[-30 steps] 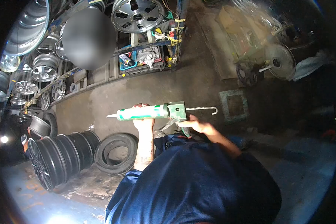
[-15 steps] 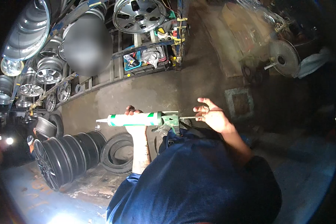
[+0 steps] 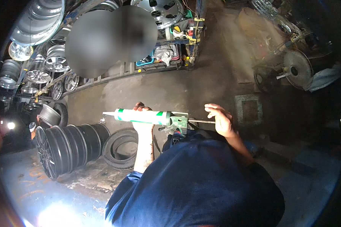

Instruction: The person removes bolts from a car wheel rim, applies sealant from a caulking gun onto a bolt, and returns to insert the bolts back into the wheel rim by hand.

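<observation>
My left hand [image 3: 143,113] is closed around a white and green sealant cartridge [image 3: 134,116], which sits in a green caulking gun [image 3: 179,123]. The cartridge lies nearly level across my view, its pale nozzle [image 3: 109,113] pointing left. Behind the gun, a thin metal rod [image 3: 201,121] sticks out to the right. At the rod's end is my right hand [image 3: 222,120], fingers partly bent and apart, with the rod tip reaching its palm side. Whether the tip presses on the palm is hard to see. The gun's handle and trigger are mostly hidden by my dark blue shirt [image 3: 193,178].
Dark wheel rims [image 3: 74,145] lie in a row at lower left, beside a tire [image 3: 121,149]. Silver rims [image 3: 57,58] fill a rack [image 3: 102,85] at upper left. A crate [image 3: 165,65] holds supplies. A fan [image 3: 297,68] stands at right. One person is partly visible at far left.
The view has shifted, so the background sits farther right. The cartridge and gun stay level in my left hand. My right hand's fingers have drawn closer together near the rod's end.
</observation>
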The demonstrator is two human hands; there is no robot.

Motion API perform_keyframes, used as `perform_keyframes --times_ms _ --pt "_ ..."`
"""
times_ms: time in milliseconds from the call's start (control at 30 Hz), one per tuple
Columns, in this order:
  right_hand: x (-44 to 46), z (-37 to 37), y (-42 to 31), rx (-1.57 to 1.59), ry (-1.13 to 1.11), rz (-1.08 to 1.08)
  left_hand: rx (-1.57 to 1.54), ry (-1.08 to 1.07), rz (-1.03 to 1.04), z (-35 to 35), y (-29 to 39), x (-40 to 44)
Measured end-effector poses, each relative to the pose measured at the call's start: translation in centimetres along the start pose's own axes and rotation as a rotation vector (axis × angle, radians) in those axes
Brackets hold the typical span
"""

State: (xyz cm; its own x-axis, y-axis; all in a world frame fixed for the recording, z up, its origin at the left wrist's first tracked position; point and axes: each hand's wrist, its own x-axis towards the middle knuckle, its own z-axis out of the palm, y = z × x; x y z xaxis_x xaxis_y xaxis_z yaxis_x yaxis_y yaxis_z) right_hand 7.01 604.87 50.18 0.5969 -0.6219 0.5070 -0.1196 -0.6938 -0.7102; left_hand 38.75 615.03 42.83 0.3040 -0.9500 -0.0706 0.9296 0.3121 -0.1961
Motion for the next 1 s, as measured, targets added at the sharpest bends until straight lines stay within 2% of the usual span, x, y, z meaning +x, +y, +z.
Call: perform_keyframes --times_ms 33,67,100,167,200,300,367,400,433,467,500,533,600,633,667,700,767,800,833,900,933,1000 --pt "-0.1 0.2 0.2 0.005 0.033 -0.004 0.017 -0.010 -0.001 0.1 -0.2 0.0" --pt "-1.8 2.0 2.3 0.267 0.120 0.027 0.031 -0.017 0.016 0.4 -0.3 0.0" --pt "-1.4 1.7 1.1 0.528 0.148 0.261 0.040 -0.008 0.032 0.5 -0.4 0.0" --pt "0.1 1.7 0.1 0.754 0.176 0.264 0.059 0.005 0.063 1.0 -0.3 0.2" --pt "-0.2 1.4 0.0 0.835 0.133 0.426 0.055 -0.016 0.047 1.4 -0.2 0.3" --pt "-0.9 1.6 0.5 1.262 0.104 0.517 -0.010 -0.065 -0.014 3.0 -0.3 1.1" --pt "-0.8 2.8 -0.5 1.375 0.017 0.554 -0.115 -0.090 -0.087 4.5 -1.4 1.4" --pt "-1.1 4.3 -0.7 1.345 -0.051 0.480 -0.095 -0.096 -0.085 4.7 -1.8 1.5" --pt "-2.3 6.2 -0.3 1.039 -0.060 0.339 -0.064 -0.164 -0.149 5.7 -2.5 1.8" --pt "-2.6 6.5 -0.7 0.917 -0.134 0.345 -0.025 -0.157 -0.124 5.7 -2.9 2.1" --pt "-2.8 6.9 -1.1 0.792 -0.209 0.342 -0.242 -0.182 -0.227 7.6 -4.5 2.3" --pt "-3.0 7.2 -1.5 0.668 -0.283 0.332 -0.272 -0.224 -0.247 8.3 -5.3 2.5" --pt "-1.7 5.7 -3.0 0.837 -0.483 0.629 -0.274 -0.240 -0.267 10.0 -6.4 2.6" --pt "-0.5 5.3 -4.0 0.836 -0.430 0.459 -0.246 -0.214 -0.262 11.1 -7.1 2.5" --pt "1.3 3.3 -5.6 0.672 -0.608 0.496 -0.218 -0.184 -0.258 11.6 -7.8 2.3" --pt "1.0 3.9 -5.4 0.697 -0.538 0.355 -0.207 -0.164 -0.252 11.9 -8.3 2.3" --pt "0.9 4.0 -5.7 0.955 -0.393 0.326 -0.172 -0.127 -0.238 12.2 -9.1 2.4" --pt "0.6 5.5 -6.1 1.351 -0.252 0.298 -0.163 -0.071 -0.202 12.2 -9.5 2.5" --pt "0.7 5.7 -6.2 1.519 -0.196 0.336 -0.085 -0.073 -0.184 12.3 -10.1 2.9" --pt "1.3 4.3 -6.2 1.590 -0.137 0.417 -0.005 -0.017 -0.223 11.9 -10.8 3.4" --pt "1.2 4.0 -6.2 1.656 -0.093 0.426 0.014 -0.078 -0.256 12.1 -11.2 3.4" --pt "0.9 3.6 -5.9 1.767 -0.064 0.421 0.160 0.062 -0.183 11.8 -11.6 3.8"
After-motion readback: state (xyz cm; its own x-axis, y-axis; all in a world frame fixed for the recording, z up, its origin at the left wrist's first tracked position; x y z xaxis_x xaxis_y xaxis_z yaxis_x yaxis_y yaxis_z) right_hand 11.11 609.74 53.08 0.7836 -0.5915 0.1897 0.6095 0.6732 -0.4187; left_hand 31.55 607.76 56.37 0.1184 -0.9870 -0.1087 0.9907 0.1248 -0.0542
